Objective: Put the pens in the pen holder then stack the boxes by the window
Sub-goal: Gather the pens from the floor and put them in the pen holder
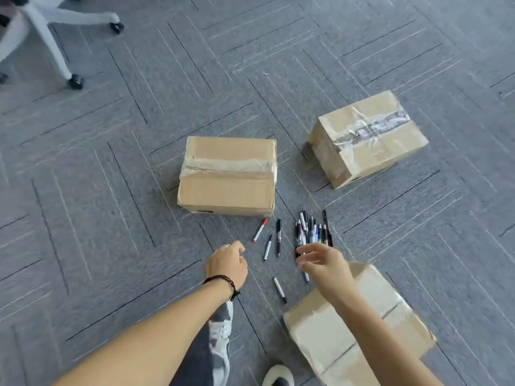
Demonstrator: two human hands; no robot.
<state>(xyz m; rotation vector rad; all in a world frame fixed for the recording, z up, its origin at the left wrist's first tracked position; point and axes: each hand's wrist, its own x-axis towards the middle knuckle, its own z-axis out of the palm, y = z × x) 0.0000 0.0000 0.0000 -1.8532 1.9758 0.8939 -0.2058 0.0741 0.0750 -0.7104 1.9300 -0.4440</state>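
Three taped cardboard boxes lie on grey carpet: a middle box (pixel 227 176), a box at the right rear (pixel 367 137), and a near box (pixel 354 327) partly under my right forearm. A bunch of pens (pixel 313 231) lies between them, with a red-capped pen (pixel 259 230), a black pen (pixel 278 236), a small pen (pixel 267 247) and another pen (pixel 279 289) scattered nearby. My left hand (pixel 226 261), fingers loosely curled and holding nothing, hovers left of the loose pens. My right hand (pixel 320 260) reaches with spread fingers over the near end of the bunch. No pen holder is in view.
A white office chair base with black casters (pixel 55 37) stands at the far left. My leg and grey-white shoe (pixel 220 330) are below my left arm, and a second shoe (pixel 278 376) shows at the bottom edge.
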